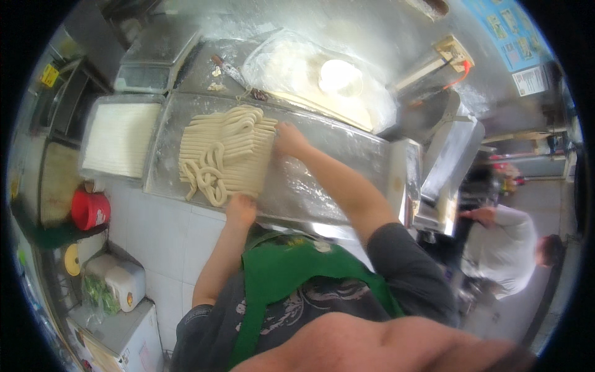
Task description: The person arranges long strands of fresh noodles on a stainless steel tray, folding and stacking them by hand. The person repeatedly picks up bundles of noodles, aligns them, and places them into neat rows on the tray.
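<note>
Rows of dough strips (232, 139) lie side by side on a floured metal table, with several loose, curled strips on top at the near left. At the near right corner of the rows is my left hand (241, 209), its fingers against the dough ends. My right hand (289, 138) touches the far right edge of the rows. The fingers of both hands are partly hidden, so their hold is unclear. Left of the table, a clear tray (160, 108) holds neat white strips.
Beyond the rows, a dough sheet (297, 69) lies under plastic with a white round container (340, 76) on it. A knife (228, 69) rests beside it. A metal machine (448, 153) stands at the right. A red bucket (90, 209) is at the left. A person (504, 251) stands far right.
</note>
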`<action>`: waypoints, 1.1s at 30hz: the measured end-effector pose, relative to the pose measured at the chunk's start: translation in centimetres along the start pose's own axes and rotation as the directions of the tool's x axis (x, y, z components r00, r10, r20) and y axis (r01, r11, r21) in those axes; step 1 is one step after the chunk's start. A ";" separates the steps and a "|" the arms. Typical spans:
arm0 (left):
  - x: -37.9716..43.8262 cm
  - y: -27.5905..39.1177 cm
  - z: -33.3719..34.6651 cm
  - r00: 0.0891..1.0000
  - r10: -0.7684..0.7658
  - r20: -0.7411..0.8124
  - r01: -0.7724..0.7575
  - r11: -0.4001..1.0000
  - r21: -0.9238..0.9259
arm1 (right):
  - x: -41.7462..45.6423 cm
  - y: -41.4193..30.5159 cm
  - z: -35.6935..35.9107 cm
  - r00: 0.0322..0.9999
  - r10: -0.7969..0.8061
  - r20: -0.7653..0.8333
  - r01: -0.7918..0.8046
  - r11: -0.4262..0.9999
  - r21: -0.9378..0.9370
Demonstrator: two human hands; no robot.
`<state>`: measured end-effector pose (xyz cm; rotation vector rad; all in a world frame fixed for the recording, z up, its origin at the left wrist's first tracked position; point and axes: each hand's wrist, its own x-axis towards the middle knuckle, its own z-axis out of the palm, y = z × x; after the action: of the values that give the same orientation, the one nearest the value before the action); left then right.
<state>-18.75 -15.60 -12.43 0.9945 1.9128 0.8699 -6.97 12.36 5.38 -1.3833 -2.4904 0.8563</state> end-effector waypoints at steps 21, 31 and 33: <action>5.1 15.1 -2.6 0.731 -0.600 0.324 0.247 -0.210 -0.946 | 8.6 -0.2 5.7 0.884 0.366 0.290 -0.372 0.928 -0.037; 7.0 16.4 -3.5 0.711 -0.515 0.478 0.312 -0.378 -0.871 | 9.2 -1.3 3.4 0.807 0.204 0.554 -0.262 0.965 0.027; 6.8 17.1 -3.6 0.759 -0.502 0.414 0.273 -0.331 -0.903 | 8.4 -1.6 3.5 0.803 0.200 0.561 -0.399 0.880 0.257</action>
<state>-19.00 -2.72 1.15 -0.8229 0.7986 1.5291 -14.23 17.18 2.31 -1.5974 -2.2697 1.8888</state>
